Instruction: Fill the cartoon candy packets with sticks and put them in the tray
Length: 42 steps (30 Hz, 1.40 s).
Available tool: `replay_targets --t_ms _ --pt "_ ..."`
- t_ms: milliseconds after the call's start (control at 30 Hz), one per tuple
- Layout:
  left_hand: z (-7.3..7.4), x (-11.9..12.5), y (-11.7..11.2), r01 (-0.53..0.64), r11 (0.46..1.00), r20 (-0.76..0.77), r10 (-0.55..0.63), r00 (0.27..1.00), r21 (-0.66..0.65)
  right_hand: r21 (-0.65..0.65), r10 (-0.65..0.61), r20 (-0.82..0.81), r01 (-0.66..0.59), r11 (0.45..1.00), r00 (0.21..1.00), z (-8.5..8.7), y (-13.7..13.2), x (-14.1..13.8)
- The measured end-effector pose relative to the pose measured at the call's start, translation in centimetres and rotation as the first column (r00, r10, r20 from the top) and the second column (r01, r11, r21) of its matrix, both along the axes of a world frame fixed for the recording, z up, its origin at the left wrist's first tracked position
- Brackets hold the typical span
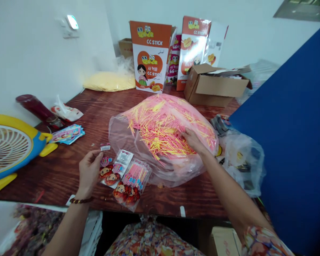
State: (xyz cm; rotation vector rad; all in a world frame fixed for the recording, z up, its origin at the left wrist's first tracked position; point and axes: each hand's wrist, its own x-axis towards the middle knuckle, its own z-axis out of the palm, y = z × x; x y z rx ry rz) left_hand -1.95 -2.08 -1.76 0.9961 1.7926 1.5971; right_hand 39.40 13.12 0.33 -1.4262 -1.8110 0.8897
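A big clear plastic bag (128, 135) lies open on the wooden table (101, 106), heaped with several pink and yellow sticks (162, 124). My right hand (192, 139) reaches into the heap, fingers curled among the sticks. My left hand (89, 170) pinches a small printed packet (105, 167) by its upper edge. Two more packets lie beside it: a flat one (118, 170) and one filled with pink sticks (133, 183).
A yellow and blue fan (13, 145) stands at the left edge. Behind it lie a dark red bottle (38, 108) and a stack of packets (68, 134). Orange CC Stick boxes (150, 53) and a brown carton (216, 85) stand at the back. A blue panel (290, 131) rises on the right.
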Motion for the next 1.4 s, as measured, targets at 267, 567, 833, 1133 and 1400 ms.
replay_targets --t_ms 267,567,833,1133,1400 --pt "3.8 2.8 -1.0 0.041 0.995 0.362 -0.07 0.93 0.088 -0.199 0.006 -0.577 -0.148 0.969 0.817 0.1 -5.4 -5.2" --pt "3.3 5.6 -2.6 0.214 0.974 0.392 -0.228 0.891 0.079 -0.141 0.058 -0.419 -0.128 0.982 0.906 -5.3 -12.9 -8.9" --pt "3.2 7.5 -3.1 0.331 0.943 0.388 -0.314 0.867 0.025 -0.144 0.06 -0.353 -0.118 0.983 0.934 -5.9 -13.3 -9.3" --pt "3.3 10.0 -3.1 0.579 0.805 0.192 -0.553 0.811 -0.126 0.005 0.32 -0.266 -0.331 0.944 0.909 2.1 -12.5 -10.4" --pt "2.8 9.3 -3.2 0.629 0.752 0.076 -0.628 0.775 -0.196 0.025 0.526 0.239 -0.547 0.837 0.816 4.0 -12.5 -12.5"
